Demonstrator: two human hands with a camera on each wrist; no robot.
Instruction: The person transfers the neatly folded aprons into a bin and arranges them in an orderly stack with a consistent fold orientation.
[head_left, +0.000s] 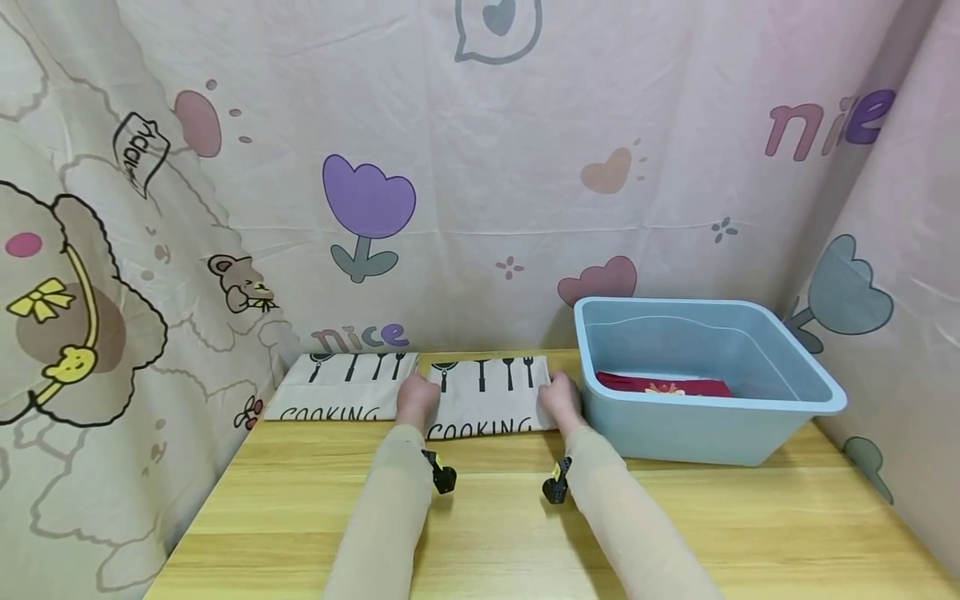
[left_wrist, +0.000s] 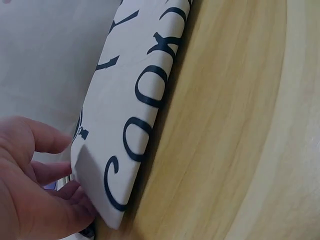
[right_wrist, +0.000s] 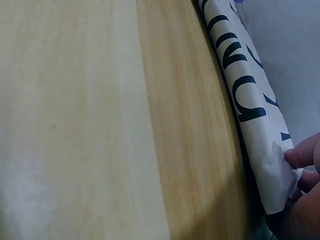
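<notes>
The fingers of the right hand pinch the right end of the folded cloth, at the centre of the frame; those of the left hand curl at its left end, whether pinching I cannot tell. If 1 side is pulled harder, the fold may open. Drifting leftward could disturb the neighbouring cloth; rightward, bump the blue bin.

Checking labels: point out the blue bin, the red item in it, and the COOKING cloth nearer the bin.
Blue bin [head_left: 675, 433], head view: front wall.
Red item [head_left: 664, 387], head view: gold print near its visible middle.
COOKING cloth [head_left: 487, 406], head view: plain white area above the lettering.
</notes>
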